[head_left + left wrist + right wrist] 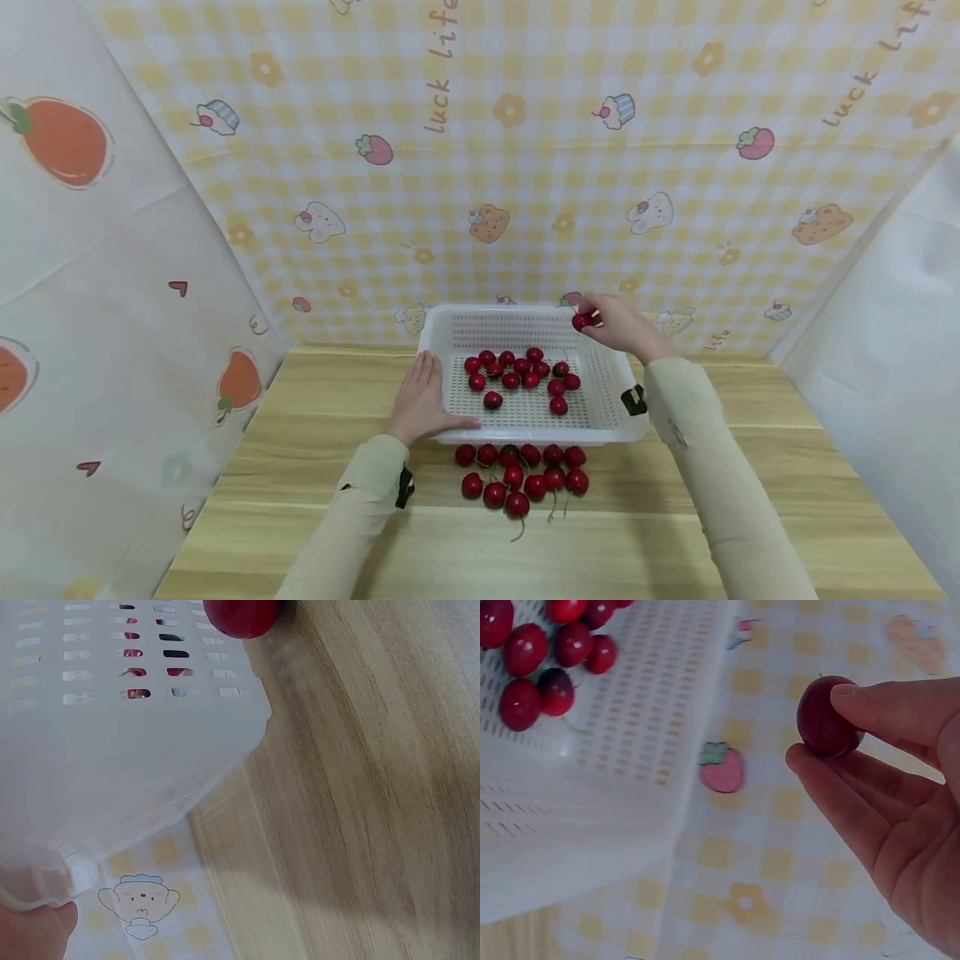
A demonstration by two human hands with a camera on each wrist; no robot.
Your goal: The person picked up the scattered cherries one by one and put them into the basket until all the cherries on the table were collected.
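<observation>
At the basket, pinching one cherry in the right hand, resting the left hand, thumb apart, on its rim.

Red cherries, white basket, yellow-checked backdrop — sleeves cream, perhaps beige.

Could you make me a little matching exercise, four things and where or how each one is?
1. Right hand
2. Left hand
3. Basket
4. Front cherries

A. White, with slotted walls
B. Lying on the wooden table
C. Pinching a single cherry
D. Touching the basket's rim

Pairs: 1-C, 2-D, 3-A, 4-B
</observation>
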